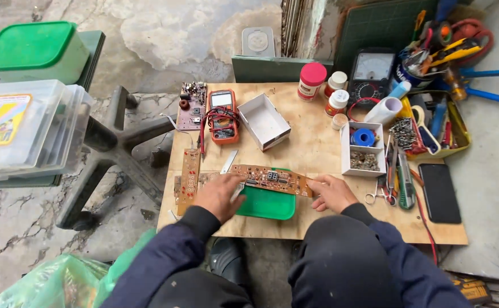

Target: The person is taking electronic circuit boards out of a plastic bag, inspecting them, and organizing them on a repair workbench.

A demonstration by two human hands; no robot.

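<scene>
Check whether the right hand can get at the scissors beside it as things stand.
Probably yes: the right hand holds the long circuit board's end, and the scissors lie just to its right on bare plywood, nothing between.

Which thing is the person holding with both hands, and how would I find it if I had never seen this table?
Start at the wooden board used as a table, then find the green tray at its near edge. The long brown circuit board lies across that tray, with the left hand and right hand at its ends. Unlike the other boards nearby, it has a small dark display in its middle.
</scene>
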